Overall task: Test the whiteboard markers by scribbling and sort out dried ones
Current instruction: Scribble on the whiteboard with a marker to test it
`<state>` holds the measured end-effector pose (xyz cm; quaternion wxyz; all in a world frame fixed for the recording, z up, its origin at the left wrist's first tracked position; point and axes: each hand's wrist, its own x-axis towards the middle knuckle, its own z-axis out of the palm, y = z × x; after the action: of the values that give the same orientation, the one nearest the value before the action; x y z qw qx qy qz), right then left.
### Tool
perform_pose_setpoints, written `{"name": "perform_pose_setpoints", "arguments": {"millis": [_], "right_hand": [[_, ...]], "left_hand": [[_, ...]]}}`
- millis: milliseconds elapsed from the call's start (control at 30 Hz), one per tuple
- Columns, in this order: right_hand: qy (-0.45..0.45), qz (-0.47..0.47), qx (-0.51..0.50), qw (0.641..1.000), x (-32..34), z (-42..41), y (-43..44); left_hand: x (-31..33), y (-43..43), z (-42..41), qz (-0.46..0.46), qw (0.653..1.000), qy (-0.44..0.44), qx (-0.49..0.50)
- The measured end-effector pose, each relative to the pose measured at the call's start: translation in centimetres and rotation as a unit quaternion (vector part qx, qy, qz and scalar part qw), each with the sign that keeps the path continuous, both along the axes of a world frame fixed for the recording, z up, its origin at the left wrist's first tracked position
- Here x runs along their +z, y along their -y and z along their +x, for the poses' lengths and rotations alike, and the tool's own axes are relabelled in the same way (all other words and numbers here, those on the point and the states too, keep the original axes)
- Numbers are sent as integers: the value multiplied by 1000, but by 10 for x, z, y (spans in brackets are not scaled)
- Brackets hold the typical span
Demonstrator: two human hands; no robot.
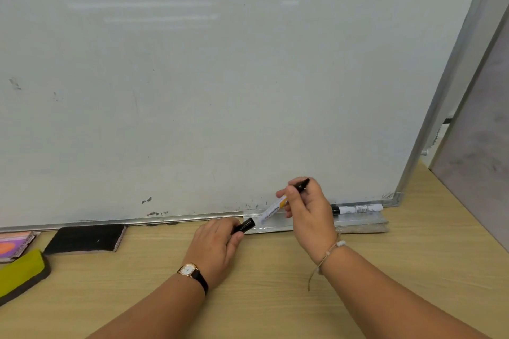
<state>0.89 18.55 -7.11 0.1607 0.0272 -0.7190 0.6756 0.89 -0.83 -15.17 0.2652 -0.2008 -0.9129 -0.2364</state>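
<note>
Closest to where I stand is the pale wooden table (275,292), with the person's two forearms coming in over its near edge. The left hand (217,242), the one with the wristwatch (188,269), is curled round the black cap (246,226) of a marker (271,210). The right hand (309,215), with a string bracelet (330,252) at the wrist, grips the white and yellow barrel. The marker slants up to the right, and its dark rear end pokes out above the knuckles.

All this happens low against the whiteboard (220,91), which stands along the table's far edge. Just behind the hands is the board's metal tray (363,221), where a second marker (358,208) lies capped, towards the far right corner. A black eraser (85,239) sits by the far edge on the left, with a yellow-green eraser (22,270) at the left edge.

Cap and barrel look joined, or very nearly so. I cannot tell for certain whether the cap is coming off or going on. The board near the hands carries only faint old smudges, so I take this for uncapping ahead of a test.

The next move calls for a straight pull along the marker's length, with the right hand holding the barrel steady. Then the tip must be turned to a bare patch of board for a scribble. I see no obvious spot set aside for dried markers.
</note>
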Motion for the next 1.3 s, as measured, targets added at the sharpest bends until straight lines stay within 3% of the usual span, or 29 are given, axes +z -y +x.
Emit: {"name": "perform_pose_setpoints", "arguments": {"millis": [133,533,667,1033,1167,1300], "right_hand": [[-10,-83,-29,996,5,3,9],[84,-80,-26,993,-10,-3,16],[106,-91,-38,989,-14,-5,23],[94,-114,8,989,-11,-2,37],[79,-112,-4,991,-14,4,41],[50,-29,-2,998,-8,8,21]], "left_hand": [[0,1,0,12,1000,24,13],[-3,2,-3,25,999,37,12],[-6,0,-4,-13,1000,4,5],[-5,1,-4,-21,1000,7,-5],[1,3,3,8,998,56,-24],[9,4,4,-31,997,20,70]]}}
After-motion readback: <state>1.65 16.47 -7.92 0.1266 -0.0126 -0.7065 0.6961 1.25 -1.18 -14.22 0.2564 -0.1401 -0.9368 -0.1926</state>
